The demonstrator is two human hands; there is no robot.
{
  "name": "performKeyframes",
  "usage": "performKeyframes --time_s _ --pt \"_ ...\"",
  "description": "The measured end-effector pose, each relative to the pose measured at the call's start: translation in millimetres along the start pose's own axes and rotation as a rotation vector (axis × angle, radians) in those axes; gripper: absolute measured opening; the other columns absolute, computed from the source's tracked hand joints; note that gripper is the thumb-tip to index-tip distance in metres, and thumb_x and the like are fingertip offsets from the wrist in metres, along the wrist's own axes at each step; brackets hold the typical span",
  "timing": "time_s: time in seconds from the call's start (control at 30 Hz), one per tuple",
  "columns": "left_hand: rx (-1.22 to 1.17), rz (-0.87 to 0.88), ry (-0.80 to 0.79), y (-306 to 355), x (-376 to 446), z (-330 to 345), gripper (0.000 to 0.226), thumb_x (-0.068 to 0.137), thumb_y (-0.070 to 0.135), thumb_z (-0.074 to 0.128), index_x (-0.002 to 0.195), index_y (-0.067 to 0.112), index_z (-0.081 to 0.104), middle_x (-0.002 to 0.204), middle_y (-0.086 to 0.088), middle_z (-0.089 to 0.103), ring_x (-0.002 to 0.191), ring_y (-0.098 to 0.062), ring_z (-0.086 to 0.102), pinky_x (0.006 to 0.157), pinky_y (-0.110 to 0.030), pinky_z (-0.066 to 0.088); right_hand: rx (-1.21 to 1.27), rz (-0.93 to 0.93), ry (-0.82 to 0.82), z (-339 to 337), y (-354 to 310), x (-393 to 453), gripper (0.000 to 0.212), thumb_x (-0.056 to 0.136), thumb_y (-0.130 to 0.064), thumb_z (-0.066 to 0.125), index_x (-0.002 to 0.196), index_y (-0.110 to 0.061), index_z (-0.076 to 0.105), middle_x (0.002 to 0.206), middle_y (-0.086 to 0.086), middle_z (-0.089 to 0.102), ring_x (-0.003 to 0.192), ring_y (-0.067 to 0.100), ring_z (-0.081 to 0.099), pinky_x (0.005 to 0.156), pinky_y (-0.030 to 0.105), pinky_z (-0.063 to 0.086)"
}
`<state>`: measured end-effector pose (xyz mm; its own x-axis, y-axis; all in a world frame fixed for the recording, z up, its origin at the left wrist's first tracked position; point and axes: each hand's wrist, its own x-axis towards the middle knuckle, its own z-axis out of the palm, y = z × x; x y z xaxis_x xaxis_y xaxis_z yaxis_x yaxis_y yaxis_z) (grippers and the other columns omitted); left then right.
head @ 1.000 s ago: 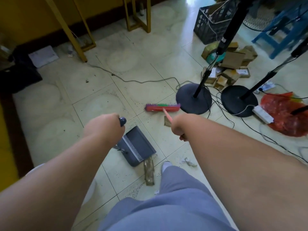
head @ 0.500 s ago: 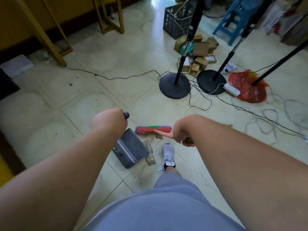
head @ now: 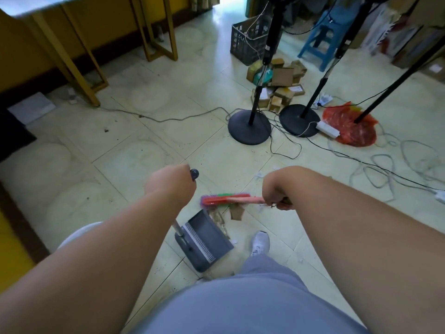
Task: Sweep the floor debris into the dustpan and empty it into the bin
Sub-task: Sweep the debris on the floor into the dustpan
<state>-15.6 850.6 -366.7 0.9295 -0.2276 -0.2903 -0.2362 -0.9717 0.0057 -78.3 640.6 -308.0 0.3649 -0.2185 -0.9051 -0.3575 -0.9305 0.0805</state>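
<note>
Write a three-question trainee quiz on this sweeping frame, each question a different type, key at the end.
1. True or false: the left hand grips the long handle of the dark grey plastic dustpan.
2. Multiple choice: the red broom head with green and purple bristles lies (A) inside the dustpan, (B) on the floor just beyond the dustpan's mouth, (C) against the black round stand base.
3. Fill in: the right hand holds the broom's ____ handle.

Key: 1 true; 2 B; 3 pink.
</note>
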Motion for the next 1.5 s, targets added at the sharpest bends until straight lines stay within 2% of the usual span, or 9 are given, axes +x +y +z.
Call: performKeyframes --time_s 0.43,0.6,0.7,0.77,0.87,1.03,1.1,1.23,1.5 --pt "0.04 0.174 0.061 141 91 -36 0.03 0.098 0.038 0.033 0.081 0.02 0.049 0.069 0.001 0.054 0.059 -0.016 0.05 0.052 -0.025 0.041 0.257 0.085 0.175 -88 142 76 0.024 0.099 -0.008 0.041 0.116 0.002 0.055 0.075 0.016 0.056 0.061 0.024 0.052 0.06 0.03 0.043" --pt "0.032 0.183 0.027 198 143 -37 0.029 0.098 0.034 0.032 0.085 0.018 0.052 0.069 -0.001 0.052 0.069 -0.026 0.056 0.061 -0.028 0.047 0.395 0.1 0.179 -120 185 122 0.025 0.098 0.003 0.033 0.08 -0.014 0.038 0.068 0.012 0.038 0.058 0.022 0.048 0.063 0.032 0.044" --pt "0.048 0.178 -0.006 223 164 -30 0.025 0.097 0.032 0.036 0.084 0.018 0.051 0.069 -0.002 0.051 0.066 -0.026 0.054 0.057 -0.027 0.043 0.458 0.079 0.161 -127 202 145 0.038 0.099 0.004 0.028 0.127 -0.02 0.033 0.068 0.012 0.032 0.053 0.02 0.044 0.064 0.034 0.043" --pt "0.063 0.176 -0.018 231 174 -26 0.024 0.098 0.032 0.038 0.083 0.018 0.051 0.068 -0.001 0.049 0.061 -0.024 0.05 0.054 -0.025 0.038 0.486 0.081 0.111 -128 210 156 0.039 0.099 0.002 0.028 0.128 -0.025 0.027 0.069 0.013 0.034 0.052 0.02 0.044 0.059 0.033 0.042" --pt "0.084 0.167 -0.019 228 184 -24 0.023 0.097 0.031 0.038 0.084 0.018 0.051 0.068 0.0 0.05 0.059 -0.023 0.05 0.054 -0.026 0.039 0.54 0.132 0.071 -124 213 163 0.016 0.1 0.0 0.029 0.1 -0.016 0.03 0.073 0.012 0.038 0.053 0.02 0.045 0.055 0.031 0.042" --pt "0.086 0.16 -0.001 207 184 -29 0.02 0.098 0.027 0.037 0.083 0.018 0.048 0.065 0.0 0.048 0.053 -0.018 0.042 0.05 -0.025 0.032 0.617 0.155 -0.012 -101 185 162 0.06 0.1 -0.009 0.029 0.153 -0.026 0.01 0.099 0.02 0.051 0.063 0.022 0.051 0.067 0.032 0.044" --pt "0.1 0.202 0.017 193 179 -29 0.021 0.098 0.028 0.036 0.087 0.017 0.05 0.066 -0.001 0.049 0.054 -0.019 0.043 0.051 -0.026 0.034 0.638 0.155 -0.034 -90 167 155 0.057 0.101 -0.016 0.03 0.149 -0.039 0.012 0.098 0.019 0.051 0.07 0.023 0.05 0.065 0.031 0.043" --pt "0.126 0.282 0.011 154 165 -31 0.02 0.097 0.027 0.036 0.093 0.015 0.052 0.071 -0.002 0.052 0.062 -0.024 0.051 0.056 -0.029 0.042 0.718 0.193 -0.051 -63 124 121 0.017 0.102 -0.012 0.03 0.112 -0.023 0.022 0.089 0.015 0.049 0.06 0.016 0.044 0.053 0.024 0.039" --pt "0.117 0.376 0.027 92 129 -30 0.018 0.097 0.027 0.038 0.093 0.015 0.05 0.071 -0.001 0.051 0.067 -0.025 0.054 0.058 -0.03 0.044 0.688 0.154 -0.174 -14 55 73 0.026 0.104 -0.017 0.031 0.129 -0.019 0.036 0.073 0.008 0.041 0.052 0.015 0.034 0.039 0.014 0.036"
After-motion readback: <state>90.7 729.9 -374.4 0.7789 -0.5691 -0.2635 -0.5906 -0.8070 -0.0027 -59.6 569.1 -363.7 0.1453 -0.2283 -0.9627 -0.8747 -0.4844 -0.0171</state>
